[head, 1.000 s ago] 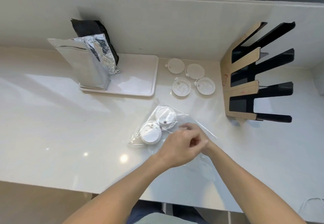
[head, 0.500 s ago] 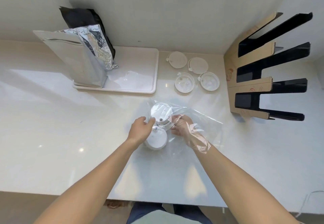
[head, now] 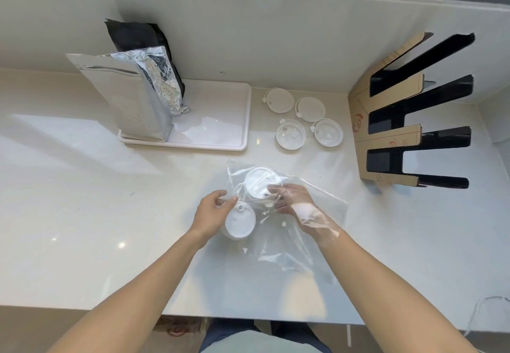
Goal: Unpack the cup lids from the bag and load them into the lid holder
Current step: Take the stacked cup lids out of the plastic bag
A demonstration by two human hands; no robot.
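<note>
The right hand [head: 292,203] is inside the clear plastic bag [head: 311,231], wrist deep in the film, its fingers curled round the upper stack of white lids [head: 259,184]. The left hand [head: 212,211] is outside, pinching the film at the bag's left edge just above the lower stack of lids [head: 239,224]; whether that stack lies under the film or already out of it I cannot tell. The hands sit close together, apart by about the width of a stack. Judging by looks, the lids are light, thin moulded plastic, stiff at the rim but easy to dent, and nested so a stack may slide apart; the rim sides look the safest hold. The bag is limp, slippery and crinkled, likely to cling and drag, so it wants pinning. Both stacks lie on the pale counter [head: 82,214] near its front. Further back, four loose lids [head: 303,120] rest flat, and to the right stands the lid holder [head: 392,134], black slots faced with brown card, apparently unloaded. A foil pouch [head: 132,98] stands on a white tray [head: 220,142] at the left.
</note>
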